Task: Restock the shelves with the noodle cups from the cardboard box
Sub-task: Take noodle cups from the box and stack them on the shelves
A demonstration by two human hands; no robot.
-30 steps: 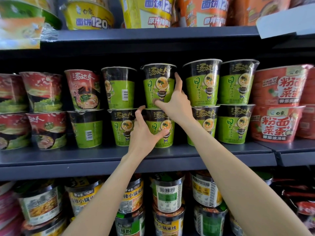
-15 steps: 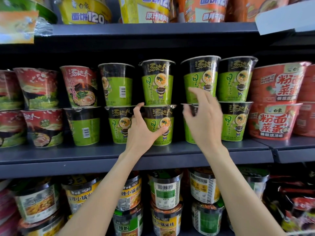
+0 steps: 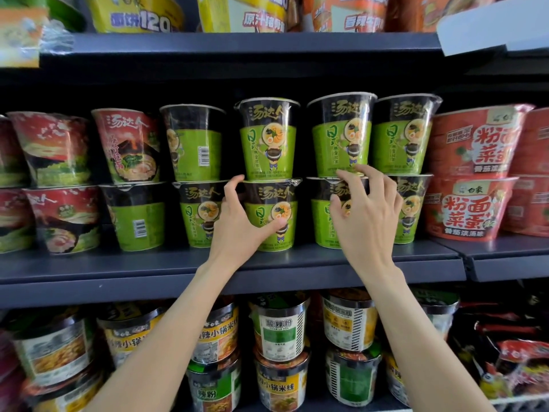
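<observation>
Head view is showing both hands working at the middle shelf [image 3: 326,264], where green noodle cups are standing two high. Left hand [image 3: 237,224] is curling round the lower cup [image 3: 271,215] of the centre stack, thumb pressing its front wall and fingers wrapping its left side just under the rim. Right hand [image 3: 367,214] is hanging in front of the next lower cup [image 3: 322,215], fingers spread and loosely bent; whether they are touching it cannot be told, and it is gripping nothing. An upper cup [image 3: 269,138] is resting on the gripped one, so any shift below is risking a topple. Cardboard box is not in view.

Handling judgement: these cups are looking light, thin-walled and film-wrapped, therefore slick and easily dented. Hold is best taken around the upper body below the rim, where the wall is widest and stiffest, squeezing gently. Red cups [image 3: 469,206] are sitting just right of the green group.
</observation>
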